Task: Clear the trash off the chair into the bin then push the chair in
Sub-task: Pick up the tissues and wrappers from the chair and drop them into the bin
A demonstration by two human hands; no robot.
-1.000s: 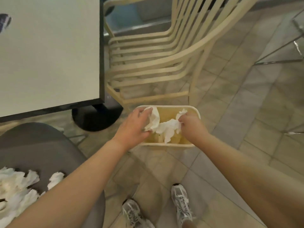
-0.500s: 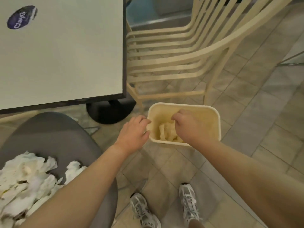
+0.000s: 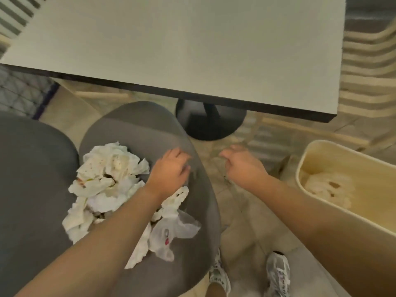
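Grey and rounded, the chair [image 3: 137, 129] fills the lower left of the view, its seat carrying a heap of crumpled white napkins [image 3: 107, 179] with brown stains and a thin plastic bag [image 3: 171, 232] lying at the near edge of the heap. The left hand [image 3: 169, 170] hovers over the bare right part of the seat, just beside the heap, fingers loosely curled and holding nothing; its forearm crosses above some of the paper. The right hand [image 3: 242, 166] hangs over the floor between the chair and the bin [image 3: 321, 151], also loosely curled and empty. The bin is cream-coloured and stands at the right edge, well apart from the chair, with crumpled paper [image 3: 327, 187] already lying at its bottom.

A pale table [image 3: 182, 46] with a dark edge reaches across the top, and its black round foot [image 3: 211, 121] stands on the floor right beyond the chair's front. A second grey seat [image 3: 32, 179] sits to the left, touching or nearly touching the first. Cream slatted chairs [image 3: 368, 71] stand past the table's right side. The floor [image 3: 246, 232] is of beige tiles, and two pale sneakers [image 3: 278, 273] show at the bottom.
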